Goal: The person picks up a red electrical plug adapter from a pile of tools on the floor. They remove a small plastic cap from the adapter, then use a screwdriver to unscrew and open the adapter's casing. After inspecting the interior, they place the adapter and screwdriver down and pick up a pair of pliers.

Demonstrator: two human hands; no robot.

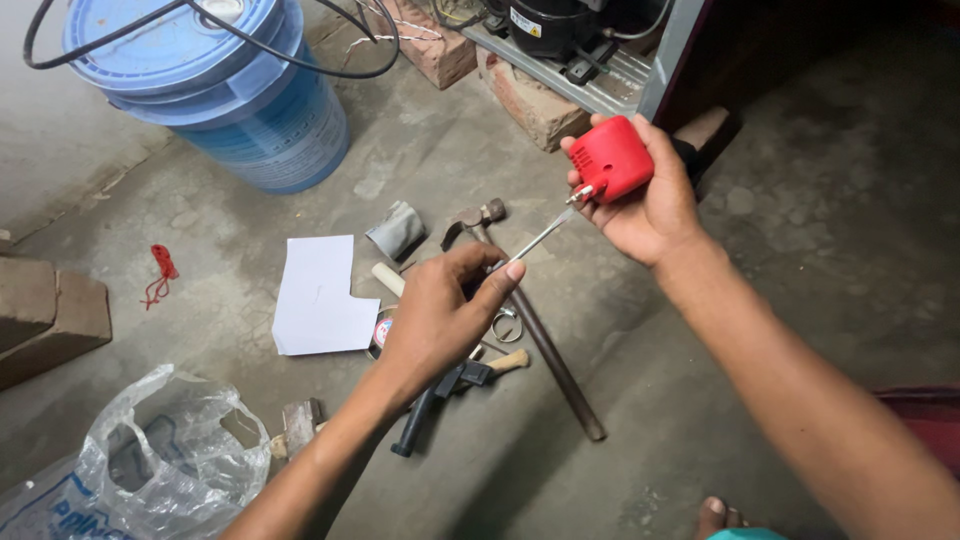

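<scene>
My right hand (655, 205) holds a small red plastic box-shaped part (612, 157) with a metal terminal at its lower left corner. My left hand (440, 315) grips a thin screwdriver (535, 240), whose tip touches that terminal. Both hands hover over a concrete floor strewn with tools. Below the left hand lie a claw hammer (530, 320) with a long metal handle, a black-handled tool (435, 400), a wooden handle (505, 362) and a small metal ring (507, 325).
A blue lidded bucket (235, 95) with a black cable (330, 70) stands at the back left. A white paper piece (318, 295), red string (160, 270), bricks (45, 315), a plastic bag (165, 455) and a compressor on a metal frame (560, 40) surround the spot.
</scene>
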